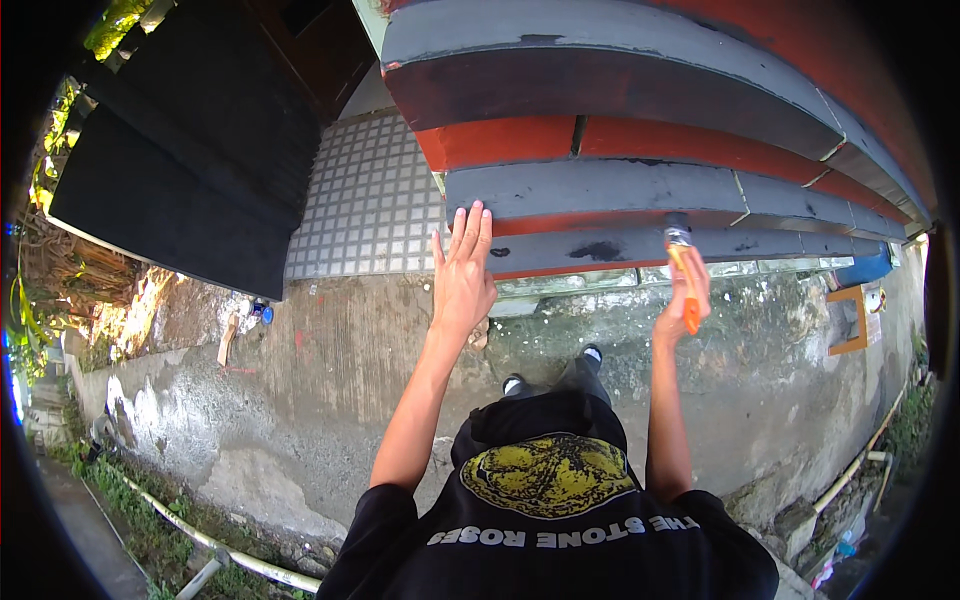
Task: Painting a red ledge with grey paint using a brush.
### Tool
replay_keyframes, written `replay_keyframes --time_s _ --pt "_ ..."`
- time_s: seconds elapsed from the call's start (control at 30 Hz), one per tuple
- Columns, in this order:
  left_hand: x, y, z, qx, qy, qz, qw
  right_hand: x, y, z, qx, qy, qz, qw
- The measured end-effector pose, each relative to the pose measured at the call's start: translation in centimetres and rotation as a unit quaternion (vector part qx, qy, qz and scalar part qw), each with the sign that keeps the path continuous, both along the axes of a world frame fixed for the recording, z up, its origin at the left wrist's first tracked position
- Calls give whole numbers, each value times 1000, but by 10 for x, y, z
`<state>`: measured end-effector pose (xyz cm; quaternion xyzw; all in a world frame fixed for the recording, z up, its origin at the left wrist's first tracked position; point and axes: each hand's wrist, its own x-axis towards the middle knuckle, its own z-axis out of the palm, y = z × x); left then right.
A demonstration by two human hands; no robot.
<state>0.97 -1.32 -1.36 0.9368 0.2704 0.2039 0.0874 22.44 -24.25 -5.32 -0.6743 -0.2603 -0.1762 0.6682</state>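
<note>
Though snug in the clenched right grip (679, 306), the paintbrush (691, 313), bristles (677, 221) beyond the fingers (697, 268).

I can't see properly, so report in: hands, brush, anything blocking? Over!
Left hand open, at grey ledge. Right hand gripping orange-handled brush, by the ledge's lower edge. Nothing visibly blocking it.

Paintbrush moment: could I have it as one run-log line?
left hand: open, at middle grey ledge's left end | right hand: gripping orange-handled paintbrush | bristles: at ledge's lower edge
</note>
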Motion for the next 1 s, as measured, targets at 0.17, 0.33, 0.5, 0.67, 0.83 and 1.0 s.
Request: replay_keyframes --time_s 0.17,0.33,0.5,0.67,0.83,1.0 --pt "-2 3 0 5 10 -1 1000 -45 6 -2 -104 -94 153 978" --pt "-3 3 -1 6 18 -5 1000 -5 -14 -2 -37 -69 -36 996" --pt "-3 2 0 3 14 -7 1000 7 -1 2 27 -25 -57 998" --pt "-2 4 -2 3 9 -11 1000 -52 23 -3 -86 -79 148 982" --pt "-3 4 -2 -2 12 -9 1000 -21 11 10 -67 -81 120 987" --pt "-2 2 -1 -6 8 -7 1000 48 -37 -1 -73 -86 -40 993"
